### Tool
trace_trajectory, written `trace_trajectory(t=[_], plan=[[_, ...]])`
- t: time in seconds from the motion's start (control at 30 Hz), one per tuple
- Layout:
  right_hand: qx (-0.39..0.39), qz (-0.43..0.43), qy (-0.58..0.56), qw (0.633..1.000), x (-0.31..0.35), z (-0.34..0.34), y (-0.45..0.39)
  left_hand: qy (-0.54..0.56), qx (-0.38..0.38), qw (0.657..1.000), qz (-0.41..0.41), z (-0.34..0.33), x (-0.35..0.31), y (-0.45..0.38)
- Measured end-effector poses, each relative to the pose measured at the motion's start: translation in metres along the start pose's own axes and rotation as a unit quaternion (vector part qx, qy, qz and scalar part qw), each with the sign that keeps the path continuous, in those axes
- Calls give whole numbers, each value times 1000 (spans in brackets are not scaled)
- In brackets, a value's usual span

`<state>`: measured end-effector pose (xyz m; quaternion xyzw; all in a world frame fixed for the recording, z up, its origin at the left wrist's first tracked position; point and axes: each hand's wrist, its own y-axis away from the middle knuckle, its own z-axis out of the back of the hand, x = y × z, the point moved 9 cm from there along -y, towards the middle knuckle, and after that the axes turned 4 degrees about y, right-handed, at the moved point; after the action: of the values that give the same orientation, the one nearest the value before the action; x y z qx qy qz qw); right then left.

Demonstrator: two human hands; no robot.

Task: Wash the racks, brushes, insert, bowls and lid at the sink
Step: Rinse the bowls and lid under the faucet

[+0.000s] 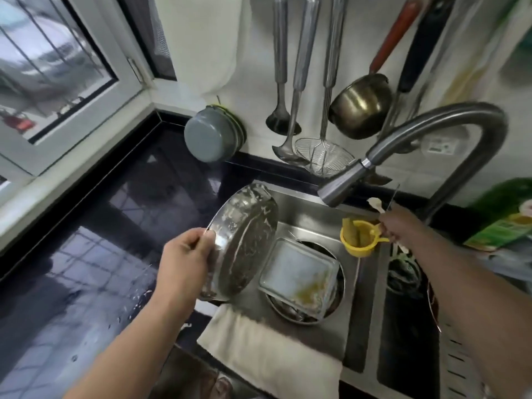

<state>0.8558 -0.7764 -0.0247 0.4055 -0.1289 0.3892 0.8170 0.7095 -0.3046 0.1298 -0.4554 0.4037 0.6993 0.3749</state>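
Note:
My left hand (pixel 184 260) grips the rim of a soapy steel bowl (pixel 244 243), tilted on its side over the left edge of the sink (pixel 311 214). In the sink a square glass dish (pixel 299 279) with yellow residue lies on top of a round steel bowl (pixel 288 312). My right hand (pixel 400 223) holds a white brush (pixel 375 204) and thin wire pieces beside a small yellow cup (pixel 359 239) at the back of the sink. The faucet (pixel 345 182) hangs over that spot.
A wet black counter (pixel 100 240) lies to the left, with a grey pot (pixel 211 136) leaning on the wall. Ladles, a wire skimmer (pixel 325 156) and a brass pot (pixel 359 106) hang above the sink. A white cloth (pixel 267 349) drapes over the front edge. A green carton (pixel 506 220) stands right.

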Motion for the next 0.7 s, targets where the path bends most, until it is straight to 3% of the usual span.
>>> trace_trajectory(t=[0.1,0.2,0.3,0.43,0.7], plan=[[-17,35,114,993,9,-8,7,83,-29,995,46,0,18,-3],[-45,91,139,985,28,-28,39,143,-48,983,101,3,37,-4],[34,155,91,983,37,-101,73,191,-57,972,127,3,39,2],[156,68,-34,985,2,-208,113,226,-56,963,136,3,38,7],[141,65,-102,983,10,-224,129,235,-50,961,138,10,43,11]])
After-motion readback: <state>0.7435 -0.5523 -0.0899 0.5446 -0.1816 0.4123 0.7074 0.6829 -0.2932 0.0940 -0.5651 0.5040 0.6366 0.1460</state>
